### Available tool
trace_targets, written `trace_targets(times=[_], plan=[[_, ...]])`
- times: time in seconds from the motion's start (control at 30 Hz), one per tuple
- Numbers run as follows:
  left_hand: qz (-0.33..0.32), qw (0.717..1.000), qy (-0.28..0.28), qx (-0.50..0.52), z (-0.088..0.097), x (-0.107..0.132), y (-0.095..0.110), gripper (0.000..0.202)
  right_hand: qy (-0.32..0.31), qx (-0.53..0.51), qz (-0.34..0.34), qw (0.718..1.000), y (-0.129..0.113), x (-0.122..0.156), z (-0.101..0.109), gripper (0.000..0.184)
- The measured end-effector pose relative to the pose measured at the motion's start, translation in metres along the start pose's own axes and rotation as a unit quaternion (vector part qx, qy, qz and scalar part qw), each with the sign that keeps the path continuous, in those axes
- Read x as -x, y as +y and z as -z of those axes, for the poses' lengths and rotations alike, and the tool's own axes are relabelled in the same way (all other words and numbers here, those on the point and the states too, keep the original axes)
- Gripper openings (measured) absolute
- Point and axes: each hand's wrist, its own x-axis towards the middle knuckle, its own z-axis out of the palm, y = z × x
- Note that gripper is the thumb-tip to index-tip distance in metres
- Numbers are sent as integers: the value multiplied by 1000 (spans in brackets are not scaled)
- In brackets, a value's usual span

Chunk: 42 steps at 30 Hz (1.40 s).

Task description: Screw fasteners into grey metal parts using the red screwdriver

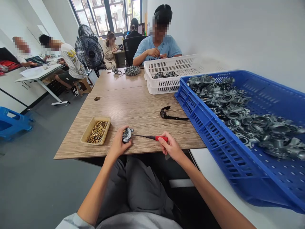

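Note:
My left hand (119, 142) is closed around a small grey metal carburetor body (127, 135), which rests near the front edge of the table. In my right hand (170, 146) is a screwdriver (161, 138) with a red and black handle, held level. Its thin shaft points left, and the tip is at or very near the right side of the carburetor body; I cannot tell whether they touch. Left of my left hand stands a cream plastic tray (84, 139) holding many small brass parts (97, 132).
A blue crate (214, 135) full of metal carburetor bodies (234, 105) stands at the right. Behind it is a white basket (164, 83) with more parts. A black wristwatch (164, 114) lies on the wooden table (124, 101). A co-worker (156, 44) sits across; a fan (89, 52) stands behind.

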Motion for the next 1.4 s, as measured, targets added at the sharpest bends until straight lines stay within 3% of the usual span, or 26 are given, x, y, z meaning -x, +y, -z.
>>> trace_targets(times=[1.4], plan=[[34, 999, 15, 3, 0, 0, 1, 66, -30, 0, -3, 1000, -3, 1, 1, 41]])
